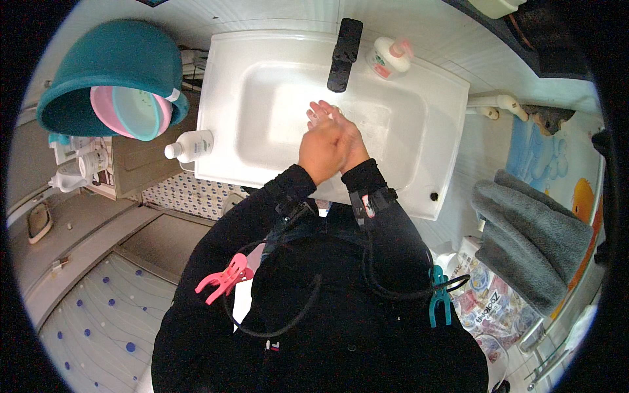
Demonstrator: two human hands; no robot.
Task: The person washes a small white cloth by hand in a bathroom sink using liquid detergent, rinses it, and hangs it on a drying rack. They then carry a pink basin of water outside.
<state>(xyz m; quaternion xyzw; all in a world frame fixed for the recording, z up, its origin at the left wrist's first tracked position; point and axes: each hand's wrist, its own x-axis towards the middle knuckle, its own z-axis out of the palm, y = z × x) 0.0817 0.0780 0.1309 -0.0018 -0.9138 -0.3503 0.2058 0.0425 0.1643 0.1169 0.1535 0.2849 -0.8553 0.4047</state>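
Observation:
Over the white sink basin (413, 118), just in front of the black faucet (344, 56), my two hands are pressed together. The back of my left hand (322, 150) faces up and covers much of my right hand (355, 142). Spread fingers, apparently of my right hand, stick out towards the faucet. My left fingers are mostly hidden. No object shows between the palms, and I cannot tell whether water runs. A white pump bottle (388, 58) with a pink pump stands on the sink's rim, right of the faucet.
A white capped bottle (191, 146) sits at the sink's left edge. Farther left, a teal tub (118, 54) holds a pink basin (104, 105). A grey towel (530, 240) hangs at right. Pink (228, 279) and teal (440, 297) clips hold cables at my arms.

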